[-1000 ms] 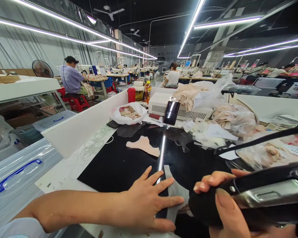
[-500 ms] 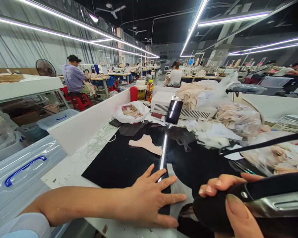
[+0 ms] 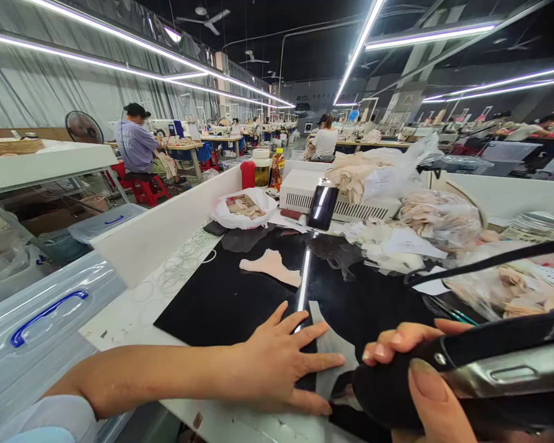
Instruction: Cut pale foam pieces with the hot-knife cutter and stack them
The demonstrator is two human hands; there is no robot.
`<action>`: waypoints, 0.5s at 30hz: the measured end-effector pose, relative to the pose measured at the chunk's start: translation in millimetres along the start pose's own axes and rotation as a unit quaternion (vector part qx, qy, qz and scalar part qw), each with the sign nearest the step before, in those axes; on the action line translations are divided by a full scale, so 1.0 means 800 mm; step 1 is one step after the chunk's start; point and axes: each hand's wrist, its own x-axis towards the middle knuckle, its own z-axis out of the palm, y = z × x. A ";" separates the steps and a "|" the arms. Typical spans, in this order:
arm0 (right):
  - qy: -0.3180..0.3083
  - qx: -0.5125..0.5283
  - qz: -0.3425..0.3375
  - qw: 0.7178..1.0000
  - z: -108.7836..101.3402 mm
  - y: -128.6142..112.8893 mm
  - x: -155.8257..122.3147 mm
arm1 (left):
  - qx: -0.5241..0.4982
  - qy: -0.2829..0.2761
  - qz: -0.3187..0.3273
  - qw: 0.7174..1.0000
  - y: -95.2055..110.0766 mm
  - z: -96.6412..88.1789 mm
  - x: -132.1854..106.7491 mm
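My left hand (image 3: 277,363) lies flat with fingers spread on the black work surface (image 3: 221,301), its fingertips on a thin grey fabric piece (image 3: 329,357). My right hand (image 3: 415,381) is wrapped round the black padded front of a hand-held iron (image 3: 480,375), which rests low over the right end of that fabric piece. A black cord (image 3: 484,261) runs from the iron to the right. A beige cut fabric piece (image 3: 272,267) lies farther back on the black surface.
Bags and heaps of beige fabric (image 3: 438,215) crowd the back right. A white box unit (image 3: 305,191), a dark flask (image 3: 323,206), bottles (image 3: 274,167) and a bagged bundle (image 3: 244,208) stand at the back. A white divider (image 3: 161,231) and clear bins (image 3: 41,314) are at left. People sit working beyond.
The view has shifted slightly. Both hands stay almost in place, the left flat on the fabric, the right on the iron, which has edged a little left.
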 end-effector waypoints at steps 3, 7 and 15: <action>-0.006 -0.004 -0.002 1.000 -0.005 0.004 -0.002 | 0.006 0.005 0.006 1.000 -0.003 0.004 0.003; -0.038 0.016 -0.030 0.999 -0.011 0.010 -0.006 | 0.020 0.009 0.004 1.000 -0.004 0.009 0.005; -0.070 -0.023 -0.077 0.994 -0.010 0.008 0.001 | 0.078 0.139 0.072 0.985 -0.033 0.021 0.003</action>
